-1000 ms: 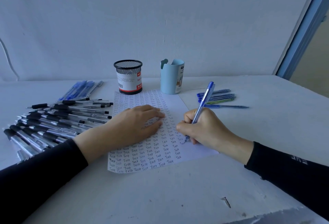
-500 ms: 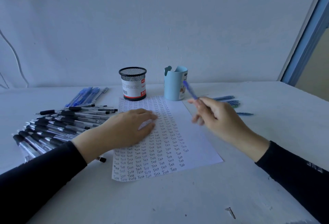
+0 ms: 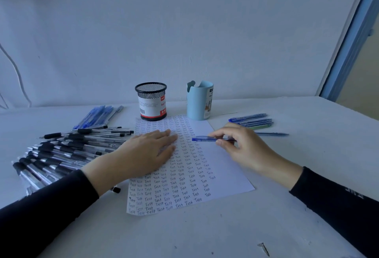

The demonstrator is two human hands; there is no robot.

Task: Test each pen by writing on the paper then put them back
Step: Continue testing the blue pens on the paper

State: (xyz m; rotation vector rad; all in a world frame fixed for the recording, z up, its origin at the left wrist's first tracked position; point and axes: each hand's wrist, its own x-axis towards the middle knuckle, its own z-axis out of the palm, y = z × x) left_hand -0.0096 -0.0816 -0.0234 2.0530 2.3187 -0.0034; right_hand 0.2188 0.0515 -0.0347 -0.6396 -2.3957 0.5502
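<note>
A white paper sheet point(image 3: 221, 167) lies in front of me, filled with rows of the word "Test". My left hand point(image 3: 147, 153) rests flat on its left half, fingers straight. My right hand point(image 3: 242, 147) pinches a blue pen point(image 3: 205, 139) above the sheet's right side; the pen lies level, its end pointing left. A large heap of black-grip pens point(image 3: 67, 151) covers the table to the left. Several blue pens point(image 3: 96, 115) lie behind that heap. A small row of blue and green pens point(image 3: 252, 121) lies to the right.
A black mesh pen cup point(image 3: 151, 101) and a light blue pen holder point(image 3: 200, 100) stand behind the paper by the wall. A lone blue pen point(image 3: 272, 134) lies right of my right hand. A screw point(image 3: 264, 248) sits near the table's front edge.
My right hand stopped writing, lifted the blue pen off the paper and turned it level. My left hand stayed flat on the sheet.
</note>
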